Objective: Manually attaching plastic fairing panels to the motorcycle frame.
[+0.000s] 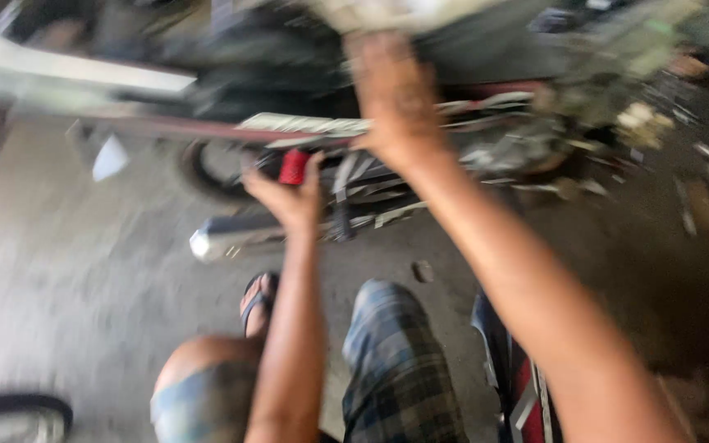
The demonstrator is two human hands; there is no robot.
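Just beyond both hands [289,193]: motorcycle [354,172].

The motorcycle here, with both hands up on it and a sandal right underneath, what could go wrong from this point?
1. The motorcycle stands stripped; pushed by the right hand, it might tip toward the sandalled foot.
2. The left hand is near the red spring and frame parts, so fingers could get pinched.
3. The exhaust pipe juts out low; a knee could knock it.

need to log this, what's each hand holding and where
Blurred. The left hand touches a red part on the motorcycle; grip unclear. The right hand reaches its upper frame; hold cannot be told.
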